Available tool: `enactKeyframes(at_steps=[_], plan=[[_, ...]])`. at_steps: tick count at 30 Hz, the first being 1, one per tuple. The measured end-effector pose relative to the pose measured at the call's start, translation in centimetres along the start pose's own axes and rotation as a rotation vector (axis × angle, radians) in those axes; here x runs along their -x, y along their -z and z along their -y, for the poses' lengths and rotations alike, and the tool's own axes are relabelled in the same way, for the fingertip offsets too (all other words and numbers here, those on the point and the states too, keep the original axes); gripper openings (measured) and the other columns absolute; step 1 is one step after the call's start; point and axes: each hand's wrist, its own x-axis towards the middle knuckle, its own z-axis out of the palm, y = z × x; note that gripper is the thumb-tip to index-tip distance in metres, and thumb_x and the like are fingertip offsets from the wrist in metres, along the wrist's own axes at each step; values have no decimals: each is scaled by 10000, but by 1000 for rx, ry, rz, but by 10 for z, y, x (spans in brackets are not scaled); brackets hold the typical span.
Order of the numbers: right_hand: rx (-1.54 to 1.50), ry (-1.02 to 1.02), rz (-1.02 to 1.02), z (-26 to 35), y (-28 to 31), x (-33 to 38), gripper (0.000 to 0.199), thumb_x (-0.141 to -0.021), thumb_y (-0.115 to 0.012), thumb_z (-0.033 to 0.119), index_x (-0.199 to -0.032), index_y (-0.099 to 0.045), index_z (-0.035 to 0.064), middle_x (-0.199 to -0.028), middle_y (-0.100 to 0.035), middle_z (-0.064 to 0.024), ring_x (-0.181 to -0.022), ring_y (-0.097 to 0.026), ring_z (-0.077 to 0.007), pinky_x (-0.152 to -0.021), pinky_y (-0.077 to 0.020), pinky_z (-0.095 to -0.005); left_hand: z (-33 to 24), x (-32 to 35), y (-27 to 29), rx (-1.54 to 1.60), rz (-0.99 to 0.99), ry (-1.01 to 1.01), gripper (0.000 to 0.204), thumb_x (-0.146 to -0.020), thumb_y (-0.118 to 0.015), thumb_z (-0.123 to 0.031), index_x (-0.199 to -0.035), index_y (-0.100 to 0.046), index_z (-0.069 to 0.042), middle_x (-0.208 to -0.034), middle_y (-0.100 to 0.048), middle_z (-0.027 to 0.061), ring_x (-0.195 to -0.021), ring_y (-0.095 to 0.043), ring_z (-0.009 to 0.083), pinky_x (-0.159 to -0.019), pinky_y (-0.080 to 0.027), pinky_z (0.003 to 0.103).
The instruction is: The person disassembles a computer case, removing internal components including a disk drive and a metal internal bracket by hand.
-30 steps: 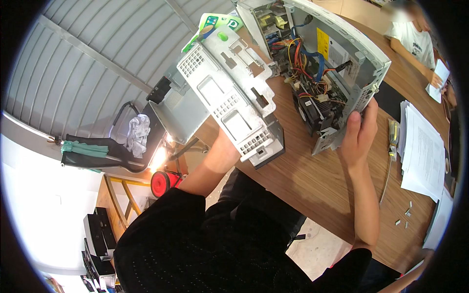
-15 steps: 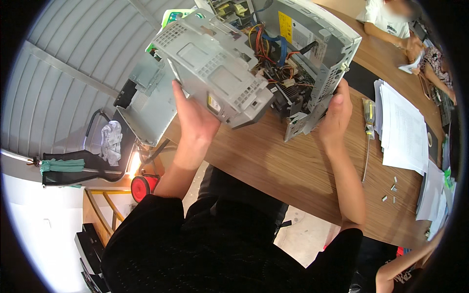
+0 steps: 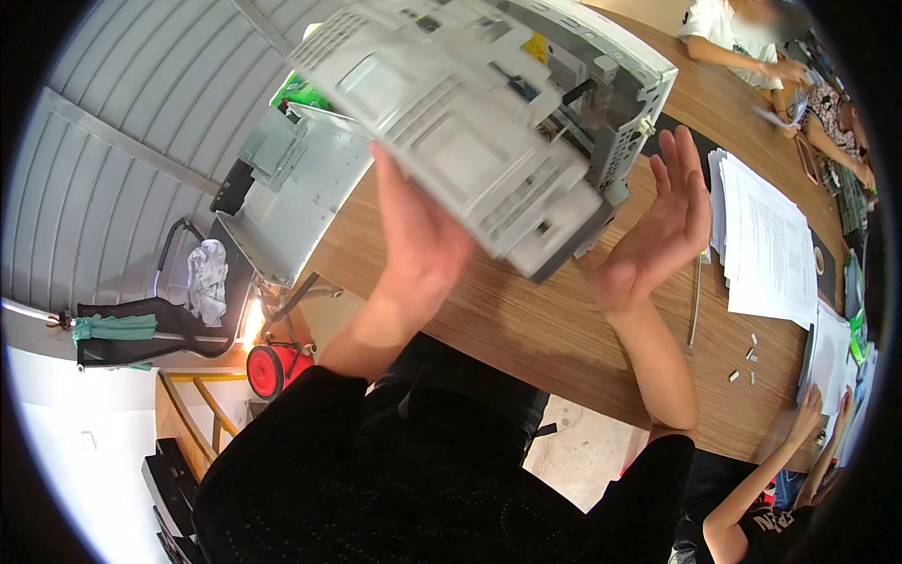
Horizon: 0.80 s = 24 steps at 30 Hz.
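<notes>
An opened computer case [image 3: 648,70] rests on the wooden table in front of me. Its grey metal drive cage [image 3: 427,132] is tilted over the interior, slightly blurred, and hides most of the cables and boards. My left hand [image 3: 423,240] grips the cage's near left side; the thumb shows along the edge and the other fingers are hidden beneath. Near the case's right front corner, my right hand [image 3: 658,230] is open, fingers stretched upward, holding nothing. The shaft of a screwdriver [image 3: 695,305] lies just right of it, its handle mostly hidden by the hand.
A detached metal side panel [image 3: 315,202] lies left of the case, near a green package [image 3: 303,92]. Paper stacks [image 3: 770,249], a tape roll [image 3: 818,259] and several small white pieces [image 3: 752,354] are on the right. Co-workers' arms [image 3: 766,479] reach in at lower right; another person [image 3: 738,47] sits at upper right.
The drive cage has swung right and toward me, covering the interior, with my left hand moving along. My right hand has let go of the case's edge and opened.
</notes>
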Motion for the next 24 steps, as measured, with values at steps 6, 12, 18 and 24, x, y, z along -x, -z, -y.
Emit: enactKeyframes(at_steps=[6, 12, 18, 24], plan=[[222, 122, 288, 33, -3, -4, 1020, -741, -792, 576, -1506, -324, 92, -1530, -289, -349, -1419, -298, -523, -1111, -282, -609, 17, -5, -13, -61, -178, 115, 700, -1052, -244, -578, -1514, -318, -56, -1536, -395, 119, -1394, -395, 310, -1174, -290, 497], [278, 171, 221, 25, -19, 5, 976, -729, -834, 405, -1534, -315, 221, -1544, -306, -319, -1398, -291, -579, -1072, -267, -684, 18, 3, -5, -275, -10, 60, 642, -1077, -202, -514, -1501, -323, -47, -1515, -420, 109, -1378, -422, 279, -1162, -323, 461], [221, 209, 212, 26, -15, 4, 875, -792, -757, 289, -1545, -314, 235, -1528, -386, -270, -1372, -328, -599, -1047, -274, -712, 14, 8, -11, -282, -80, 222, 567, -1096, -210, -447, -1459, -359, -37, -1455, -487, 105, -1333, -486, 234, -1127, -381, 402], [222, 238, 270, 24, -8, -1, 764, -872, -654, 413, -1537, -323, 232, -1524, -391, -269, -1367, -328, -608, -1063, -256, -713, 10, 21, -14, -291, -2, 252, 557, -1096, -223, -446, -1445, -370, -38, -1416, -514, 107, -1286, -519, 224, -1084, -424, 390]])
